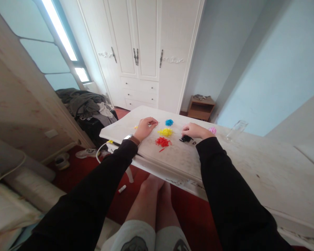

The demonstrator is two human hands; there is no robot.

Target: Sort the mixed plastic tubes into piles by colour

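My left hand (146, 128), with a watch on the wrist, is closed in a pinch above the white table (180, 158). A tiny thin dark piece pokes out from its fingertips. My right hand (195, 130) is closed, fingers down at the pile of small black pieces (185, 138); what its fingers hold is hidden. Between the hands lie piles of small thin blue pieces (169, 122), yellow pieces (165, 132) and red pieces (162, 141). One black loop (194, 142) rests apart from the black pile. Pink pieces (212, 130) show beyond my right wrist.
A clear glass container (237, 130) is on the table at the right. Behind the table are a white wardrobe (143, 42) and a small brown cabinet (201, 108). Dark clothes (85, 104) are heaped at the left. A white cable (99, 151) hangs by the table's left edge.
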